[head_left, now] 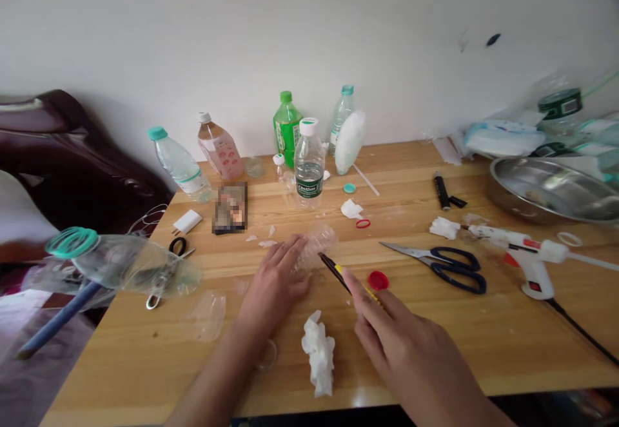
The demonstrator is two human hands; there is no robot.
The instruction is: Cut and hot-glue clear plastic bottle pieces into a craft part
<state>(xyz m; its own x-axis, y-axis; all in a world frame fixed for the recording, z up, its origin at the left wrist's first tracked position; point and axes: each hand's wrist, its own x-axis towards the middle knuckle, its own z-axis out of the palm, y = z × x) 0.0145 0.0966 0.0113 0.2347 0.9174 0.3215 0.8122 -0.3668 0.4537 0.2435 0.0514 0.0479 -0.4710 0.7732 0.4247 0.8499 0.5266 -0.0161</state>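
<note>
My left hand (278,278) is closed over a clear plastic bottle piece (319,238), pressing it on the wooden table. The piece is see-through, and its near end is hidden by my fingers. In my right hand (401,330) is a slim black-and-yellow utility knife (338,273), its tip pointing at the clear piece; whether the two touch I cannot tell. A red bottle cap (378,280) lies beside my right fingers. Crumpled white tissue (319,355) rests between my forearms.
Blue-handled scissors (449,266) and a white hot glue gun (527,253) lie right, near a steel basin (556,188). A labelled bottle (309,169) stands ahead with several others behind. A cut bottle (130,262) overhangs the left table edge.
</note>
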